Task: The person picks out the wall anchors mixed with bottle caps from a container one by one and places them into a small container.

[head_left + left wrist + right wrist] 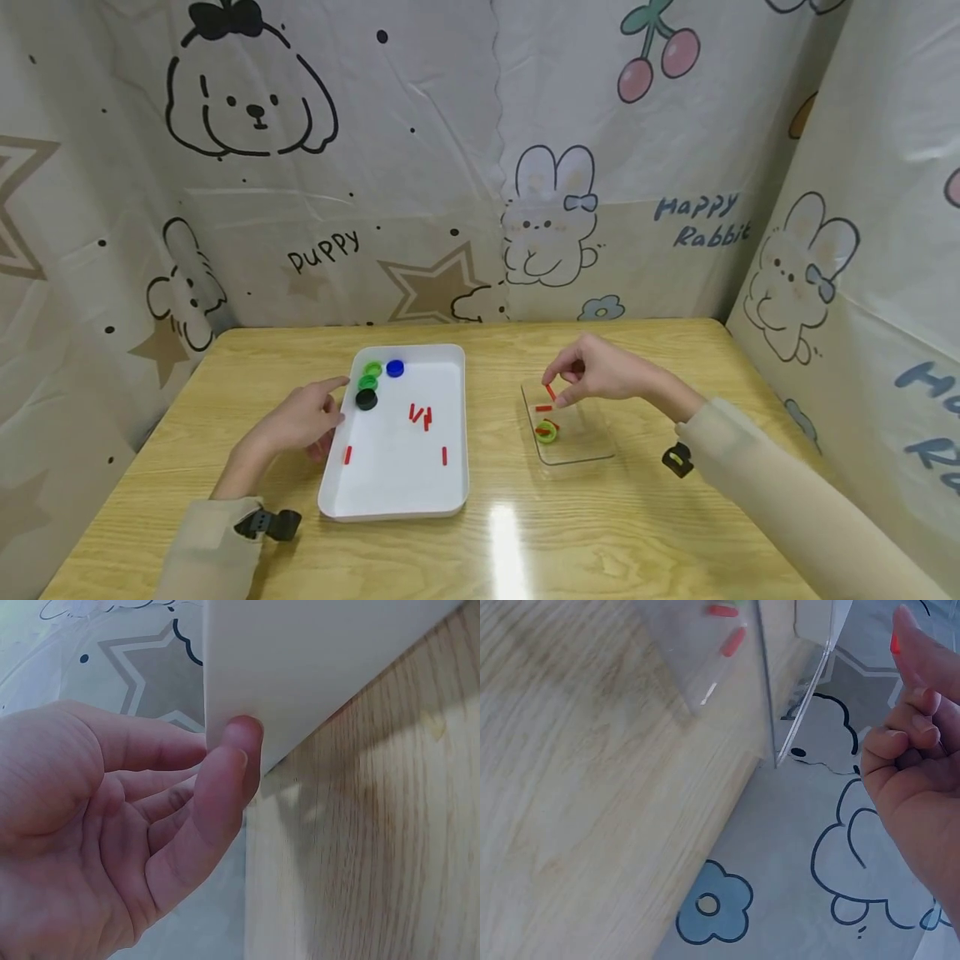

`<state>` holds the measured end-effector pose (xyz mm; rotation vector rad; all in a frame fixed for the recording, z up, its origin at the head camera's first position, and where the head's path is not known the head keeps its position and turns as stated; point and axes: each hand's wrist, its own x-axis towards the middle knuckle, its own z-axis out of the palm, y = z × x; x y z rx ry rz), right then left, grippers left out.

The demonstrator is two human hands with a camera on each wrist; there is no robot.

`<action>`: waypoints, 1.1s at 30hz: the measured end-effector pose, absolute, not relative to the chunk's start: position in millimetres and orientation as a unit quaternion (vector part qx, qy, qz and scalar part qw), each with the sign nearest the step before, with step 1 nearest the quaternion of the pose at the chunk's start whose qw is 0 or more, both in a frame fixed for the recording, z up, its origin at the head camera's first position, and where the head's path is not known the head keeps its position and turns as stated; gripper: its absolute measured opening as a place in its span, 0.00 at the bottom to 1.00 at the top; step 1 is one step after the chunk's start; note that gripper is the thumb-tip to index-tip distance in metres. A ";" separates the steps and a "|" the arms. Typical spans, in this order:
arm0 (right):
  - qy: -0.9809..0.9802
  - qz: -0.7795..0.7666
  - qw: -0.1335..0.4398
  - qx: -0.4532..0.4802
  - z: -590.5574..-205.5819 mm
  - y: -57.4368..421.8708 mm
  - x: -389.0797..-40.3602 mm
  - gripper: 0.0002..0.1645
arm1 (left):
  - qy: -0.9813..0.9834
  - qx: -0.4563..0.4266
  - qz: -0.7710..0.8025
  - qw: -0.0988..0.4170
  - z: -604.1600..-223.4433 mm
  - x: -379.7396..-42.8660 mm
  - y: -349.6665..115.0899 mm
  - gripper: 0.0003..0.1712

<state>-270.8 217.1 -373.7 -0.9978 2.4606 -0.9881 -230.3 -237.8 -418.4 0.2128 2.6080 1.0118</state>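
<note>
My left hand (302,421) holds the left edge of a white tray (393,492), its fingertips against the outer wall in the left wrist view. In the tray lie two green caps (367,382), a black cap (367,399), a blue cap (395,368) and several small red sticks (427,422). My right hand (600,371) pinches a red stick (551,392) between thumb and index finger above a clear plastic box (577,461). Inside the box are a yellow-green cap (552,435) and some red sticks (543,408).
Both containers stand on a wooden table (495,483), with a gap of bare wood between them. A printed curtain (435,167) hangs behind the table and along its sides. Each wrist wears a black strap device (678,459).
</note>
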 end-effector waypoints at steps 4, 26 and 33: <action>0.864 -0.343 0.152 -0.336 -378.5 220.4 -268.5 0.13 | 0.916 0.072 0.357 0.171 -418.6 -230.8 -238.8 0.33; 0.866 -0.348 0.173 -0.314 -397.0 219.1 -264.9 0.16 | 0.905 0.073 0.382 0.173 -419.7 -228.3 -239.5 0.36; 0.868 -0.347 0.168 -0.312 -396.0 218.0 -264.7 0.16 | 0.907 0.067 0.377 0.175 -421.7 -229.6 -239.9 0.35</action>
